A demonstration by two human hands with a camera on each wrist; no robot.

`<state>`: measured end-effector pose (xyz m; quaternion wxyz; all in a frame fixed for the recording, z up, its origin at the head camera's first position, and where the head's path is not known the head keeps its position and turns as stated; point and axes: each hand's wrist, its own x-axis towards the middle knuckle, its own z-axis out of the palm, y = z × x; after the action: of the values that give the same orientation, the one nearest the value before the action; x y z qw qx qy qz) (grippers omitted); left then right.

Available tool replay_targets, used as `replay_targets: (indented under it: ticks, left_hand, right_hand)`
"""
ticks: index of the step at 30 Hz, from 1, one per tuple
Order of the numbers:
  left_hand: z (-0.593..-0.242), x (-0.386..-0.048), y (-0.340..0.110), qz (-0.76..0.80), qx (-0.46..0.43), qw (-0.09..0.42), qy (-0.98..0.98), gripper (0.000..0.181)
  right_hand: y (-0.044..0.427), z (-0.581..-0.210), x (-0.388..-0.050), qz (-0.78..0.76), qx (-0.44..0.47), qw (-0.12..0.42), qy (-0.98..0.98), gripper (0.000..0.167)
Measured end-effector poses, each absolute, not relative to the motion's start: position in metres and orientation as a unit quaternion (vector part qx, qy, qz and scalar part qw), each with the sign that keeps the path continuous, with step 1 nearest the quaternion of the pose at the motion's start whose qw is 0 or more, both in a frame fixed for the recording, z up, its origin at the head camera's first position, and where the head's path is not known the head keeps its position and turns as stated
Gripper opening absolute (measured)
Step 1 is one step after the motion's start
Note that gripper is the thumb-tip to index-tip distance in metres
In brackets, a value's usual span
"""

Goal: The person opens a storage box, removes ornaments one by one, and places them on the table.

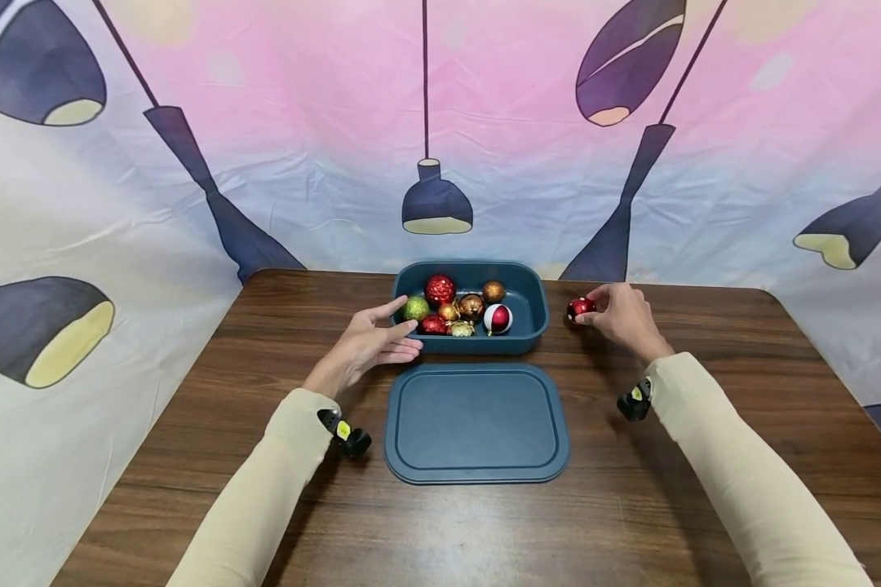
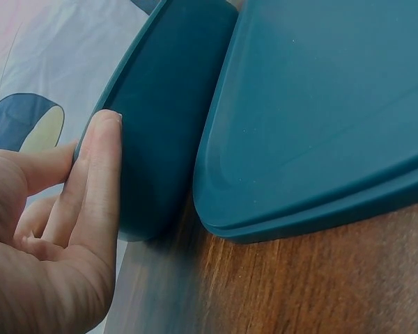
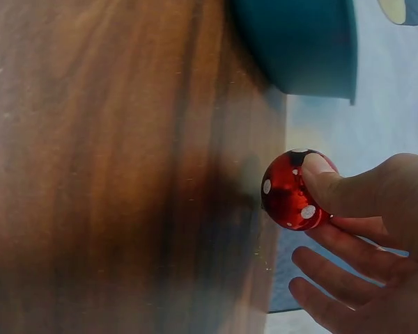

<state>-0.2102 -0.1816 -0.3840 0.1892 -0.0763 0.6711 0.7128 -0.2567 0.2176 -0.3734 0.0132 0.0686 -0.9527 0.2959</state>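
Observation:
My right hand (image 1: 624, 318) pinches a shiny red Christmas bauble with white dots (image 3: 292, 191) between thumb and fingers, to the right of the box. Its other fingers are spread apart. At the box's left front corner, my left hand (image 1: 370, 338) touches the wall with mostly straight fingers. The teal box (image 1: 477, 346) holds several baubles: a red glittery one (image 1: 440, 289), a green one (image 1: 415, 308), a red and white one (image 1: 498, 319), and gold, copper and other red ones. In the left wrist view, fingertips (image 2: 108, 129) lie against the box's outer wall.
A matching teal lid (image 1: 477, 424) lies flat on the brown wooden table (image 1: 477, 530), just in front of the box. Behind the table hangs a cloth printed with lamps (image 1: 338, 163). Both wrists wear small black cameras (image 1: 635, 399).

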Motion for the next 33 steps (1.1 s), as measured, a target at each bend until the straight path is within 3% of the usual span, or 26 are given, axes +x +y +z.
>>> replay_targets:
  ticks: [17,33]
  left_hand:
    - [-0.384,-0.211,-0.18,0.713,-0.072,0.192,0.671,0.068]
    - [-0.385,-0.211,-0.182,0.715,-0.07,0.188,0.67,0.069]
  right_hand:
    - [0.22,-0.378,-0.257,0.29,0.053,0.009,-0.955,0.049]
    - [0.213,-0.351,-0.257,0.28,0.095,0.007,-0.955,0.045]
